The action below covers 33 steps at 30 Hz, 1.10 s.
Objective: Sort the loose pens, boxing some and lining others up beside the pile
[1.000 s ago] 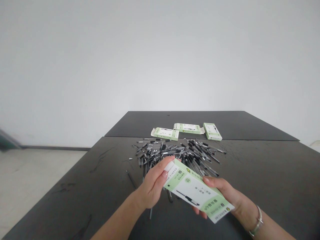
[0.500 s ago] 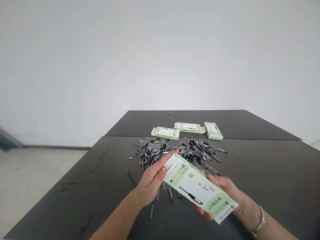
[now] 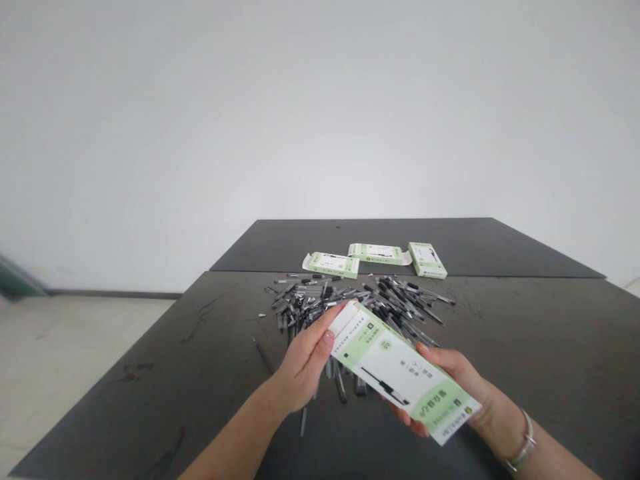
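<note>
The held box (image 3: 400,377) hides the right hand's (image 3: 453,367) palm and part of the pen pile (image 3: 400,300); its contents are out of sight. The bottom edge cuts off both forearms (image 3: 240,430) and the table (image 3: 135,413). Small print on the far boxes (image 3: 379,253) is illegible; a greenish shape (image 3: 17,281), cropped at left, is blurred.

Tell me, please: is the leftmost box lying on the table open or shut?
The leftmost box is open at its left end: a pale flap sticks out there. Whether anything is inside, I cannot tell.
</note>
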Motion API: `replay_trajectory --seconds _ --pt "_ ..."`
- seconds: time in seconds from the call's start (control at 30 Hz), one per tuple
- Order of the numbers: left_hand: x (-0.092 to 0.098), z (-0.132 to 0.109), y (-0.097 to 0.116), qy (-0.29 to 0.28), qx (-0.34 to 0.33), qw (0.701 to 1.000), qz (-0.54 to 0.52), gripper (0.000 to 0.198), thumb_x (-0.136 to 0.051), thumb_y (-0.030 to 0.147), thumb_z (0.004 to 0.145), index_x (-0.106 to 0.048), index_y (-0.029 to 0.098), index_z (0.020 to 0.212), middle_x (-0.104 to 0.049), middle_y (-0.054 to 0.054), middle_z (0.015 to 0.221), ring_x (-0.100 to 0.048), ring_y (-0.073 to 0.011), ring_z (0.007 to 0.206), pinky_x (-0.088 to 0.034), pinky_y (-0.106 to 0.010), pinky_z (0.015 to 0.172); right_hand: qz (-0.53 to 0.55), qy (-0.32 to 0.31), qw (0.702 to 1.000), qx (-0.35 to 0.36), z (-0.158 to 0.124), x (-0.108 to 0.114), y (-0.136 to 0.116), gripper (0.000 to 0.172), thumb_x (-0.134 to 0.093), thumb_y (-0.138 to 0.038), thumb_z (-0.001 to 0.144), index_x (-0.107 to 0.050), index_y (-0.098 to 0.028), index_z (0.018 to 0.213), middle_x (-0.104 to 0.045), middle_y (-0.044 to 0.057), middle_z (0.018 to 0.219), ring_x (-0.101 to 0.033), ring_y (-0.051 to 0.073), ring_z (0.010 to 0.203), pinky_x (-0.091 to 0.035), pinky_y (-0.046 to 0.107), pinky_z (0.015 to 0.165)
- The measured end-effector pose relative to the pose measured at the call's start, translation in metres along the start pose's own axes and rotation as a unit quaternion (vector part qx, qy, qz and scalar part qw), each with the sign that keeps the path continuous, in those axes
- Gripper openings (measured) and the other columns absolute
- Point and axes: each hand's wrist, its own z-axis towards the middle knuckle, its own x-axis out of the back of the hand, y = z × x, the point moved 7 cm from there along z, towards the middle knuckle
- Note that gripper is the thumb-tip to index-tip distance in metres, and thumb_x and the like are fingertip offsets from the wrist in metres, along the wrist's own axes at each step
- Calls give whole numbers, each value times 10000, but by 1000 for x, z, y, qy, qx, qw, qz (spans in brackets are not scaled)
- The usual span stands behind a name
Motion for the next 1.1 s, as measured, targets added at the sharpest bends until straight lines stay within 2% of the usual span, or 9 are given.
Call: replay_trajectory --seconds 0.13,0.3,0.4,0.53,0.7,0.93,1.1 --pt "-2 0 -2 4 13 1000 -15 431 -394 355 1007 -500 228 1406 -534 -69 1430 -556 -241 1242 -443 -329 1037 -7 -4 1000 -6 0 -1 1 655 -595 -627 770 -651 -54 1084 -704 151 862 -675 203 722 -496 268 603" --pt "0 -1 -12 48 0 997 -55 460 -409 400 993 -533 179 1376 -578 -107 1380 -573 -270 1220 -449 -382 1043 -19 5 1000 9 0 3 1 671 -589 -631 764 -655 -56 1106 -713 158 876 -675 214 719 -495 283 608" --pt "1 -2 -11 62 -27 998 1 422 -391 338 1007 -515 212 1390 -562 -85 1400 -576 -243 1216 -449 -357 1041 -14 10 1000 13 1 5 2 694 -585 -636 767 -655 -42 1118 -713 164 886 -677 215 720 -500 289 614" --pt "0 -5 1 62 -93 990 82 432 -387 242 1011 -439 276 1439 -519 -37 1446 -530 -195 1267 -403 -295 1079 -8 9 1000 19 3 2 2 672 -607 -622 760 -664 -37 1086 -711 164 883 -676 216 724 -497 287 605" --pt "-6 -7 9 23 -135 986 95 487 -352 225 1010 -335 242 1496 -427 -68 1513 -477 -220 1322 -365 -327 1125 -7 7 1000 20 3 -2 0 651 -624 -611 742 -669 -53 1073 -717 158 887 -675 212 746 -486 279 630" --pt "-5 -7 24 37 -196 962 186 532 -376 135 979 -324 233 1498 -462 -79 1487 -514 -210 1288 -398 -331 1108 -33 18 998 44 1 -3 -5 631 -611 -584 765 -669 -46 1090 -720 170 877 -679 214 726 -486 281 623" --pt "-2 -7 24 68 -195 952 228 506 -425 140 962 -378 221 1460 -600 -104 1336 -613 -212 1158 -494 -295 990 -72 41 995 50 0 -3 -8 595 -597 -580 781 -666 -59 1059 -720 173 856 -677 214 693 -486 283 607"
